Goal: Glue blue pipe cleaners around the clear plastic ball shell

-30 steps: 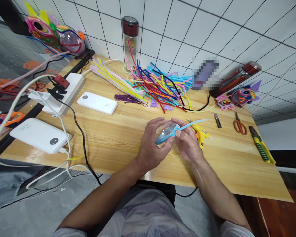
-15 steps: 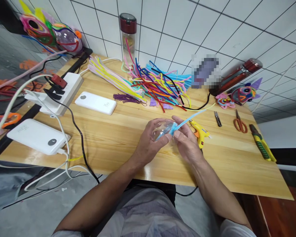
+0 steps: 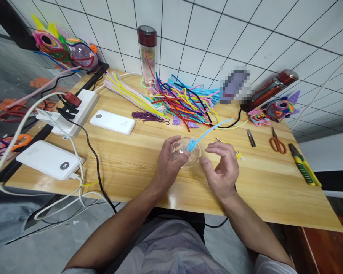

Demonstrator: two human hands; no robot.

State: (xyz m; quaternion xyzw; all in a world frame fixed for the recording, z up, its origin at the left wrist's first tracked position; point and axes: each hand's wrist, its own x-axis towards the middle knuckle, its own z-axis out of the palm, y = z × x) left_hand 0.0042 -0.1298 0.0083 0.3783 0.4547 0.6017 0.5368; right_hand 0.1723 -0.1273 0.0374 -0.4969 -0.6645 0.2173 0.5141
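Observation:
My left hand (image 3: 170, 160) is closed on a clear plastic ball (image 3: 194, 158), its thumb pressing a light blue pipe cleaner (image 3: 207, 133) against the near side. One end of the pipe cleaner is bunched on the ball, and the rest sticks out up and to the right. Just right of the ball, my right hand (image 3: 221, 169) is open, fingers curved and apart, holding nothing. Behind its fingers lies a yellow glue gun (image 3: 239, 155), mostly hidden by that hand.
A heap of coloured pipe cleaners (image 3: 183, 99) lies at the back before a glass bottle (image 3: 148, 53). To the right are snips (image 3: 250, 138), scissors (image 3: 276, 143) and pliers (image 3: 304, 165). Power banks (image 3: 112, 121) and a power strip (image 3: 78, 110) with cables occupy the left.
My right hand has let go of the blue pipe cleaner and moved right, its fingers opening. The ball, held in my left hand, has shifted slightly, and the glue gun is more covered.

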